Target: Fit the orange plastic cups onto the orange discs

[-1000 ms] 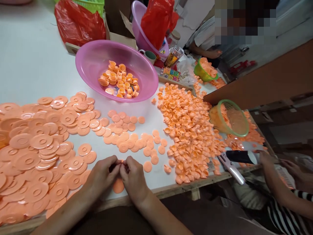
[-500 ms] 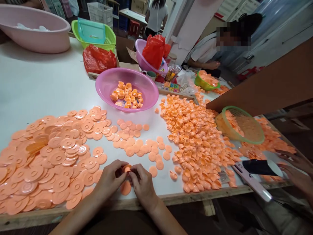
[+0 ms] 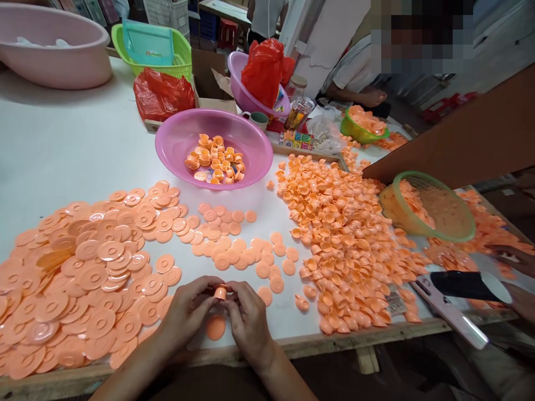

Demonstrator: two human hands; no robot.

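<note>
My left hand (image 3: 189,305) and my right hand (image 3: 247,314) meet near the table's front edge. Their fingertips pinch a small orange toy cup (image 3: 220,292) from both sides; the fingers hide part of it. Just below them, a flat orange disc (image 3: 215,328) lies on the white tabletop. To the left spreads a heap of orange toy saucers (image 3: 100,323). Smaller orange discs (image 3: 228,245) are scattered beyond my hands. A large pile of orange toy cups (image 3: 346,245) covers the table on the right.
A pink basin (image 3: 167,146) beyond the discs holds several orange cups. Further back are a red plastic bag (image 3: 163,94), a green basket (image 3: 184,53) and a purple basin (image 3: 236,69). At right, a co-worker's hand (image 3: 522,301) is near a mesh basket (image 3: 388,203) and a pale handled device (image 3: 453,320).
The view has shifted a little, so things on the right sit further right. Both hands still hold the cup, which now shows more clearly between the fingertips.
</note>
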